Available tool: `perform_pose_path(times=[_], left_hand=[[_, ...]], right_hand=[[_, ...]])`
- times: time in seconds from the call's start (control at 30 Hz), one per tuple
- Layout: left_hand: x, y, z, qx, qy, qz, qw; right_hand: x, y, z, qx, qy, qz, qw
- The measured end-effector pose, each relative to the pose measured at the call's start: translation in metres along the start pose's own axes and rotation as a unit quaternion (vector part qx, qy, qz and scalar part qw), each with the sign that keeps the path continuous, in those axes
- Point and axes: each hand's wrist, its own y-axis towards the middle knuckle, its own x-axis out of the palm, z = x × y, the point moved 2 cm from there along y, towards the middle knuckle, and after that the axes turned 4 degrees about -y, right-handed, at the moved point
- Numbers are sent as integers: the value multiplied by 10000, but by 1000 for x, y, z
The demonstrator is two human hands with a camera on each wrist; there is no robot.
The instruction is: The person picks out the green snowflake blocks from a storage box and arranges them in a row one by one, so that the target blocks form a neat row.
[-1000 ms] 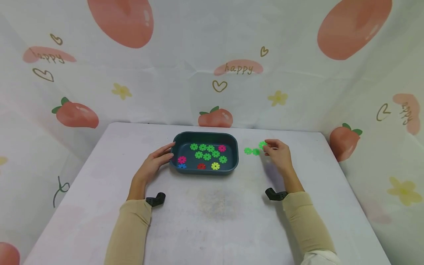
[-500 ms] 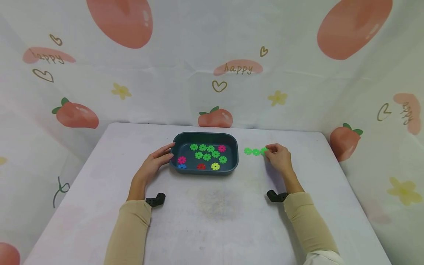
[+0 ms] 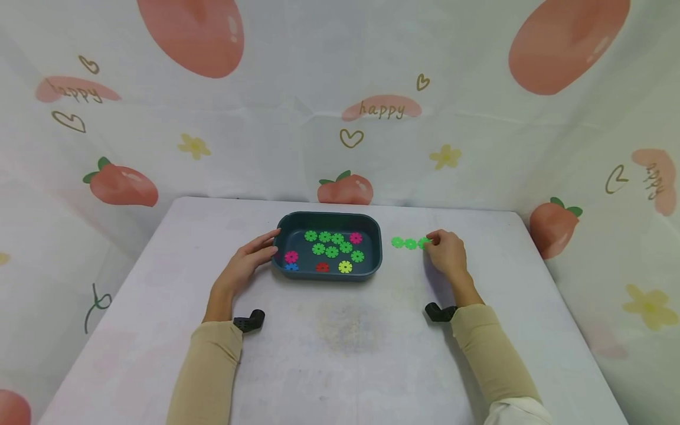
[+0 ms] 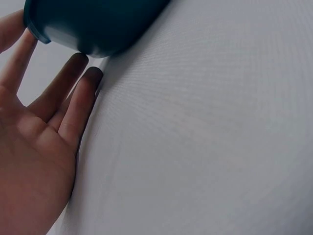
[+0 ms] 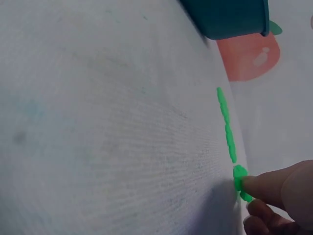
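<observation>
My left hand (image 3: 241, 268) rests against the left end of a dark teal tray (image 3: 329, 275), fingers extended. In the left wrist view, fingertips (image 4: 77, 59) lie near the tray's lower wall (image 4: 93, 29) and others reach its rim. On the right, my right hand (image 3: 448, 254) pinches a green notched snowflake disc (image 3: 422, 243); the right wrist view has this disc (image 5: 238, 177) slightly tilted between thumb and finger. It stands at the right end of a short row with two green discs, one in the middle (image 3: 411, 244) and one nearer the tray (image 3: 397, 242).
Inside the tray lie several green discs (image 3: 332, 252), two pink ones (image 3: 356, 238), and a blue (image 3: 291, 267), a red (image 3: 322, 267) and a yellow disc (image 3: 345, 267). A white table (image 3: 350, 378) supports everything, with a printed cloth (image 3: 287, 153) hanging behind.
My right hand has lowered the green disc from above and right of the row to its right end, then stayed almost still. The left hand and tray have not moved.
</observation>
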Motion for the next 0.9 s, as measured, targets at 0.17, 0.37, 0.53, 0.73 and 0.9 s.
perform_pose_path(times=[0.17,0.37,0.53,0.73,0.9], left_hand=[[1,2,0,91,8,27,10000],[0,1,1,38,-8,32,10000],[-1,0,1,16,-60,34,10000],[0,0,-1,-11,-95,-40,9999],[1,0,-2,-17,-118,-33,9999]], right_hand=[[-2,2,0,51,-126,-87,9999],[-13,2,-6,38,-126,0,9999],[-28,0,-15,-112,-235,161,9995],[-42,-3,-24,-317,-367,570,9972],[-46,-2,-34,-454,-803,472,9946]])
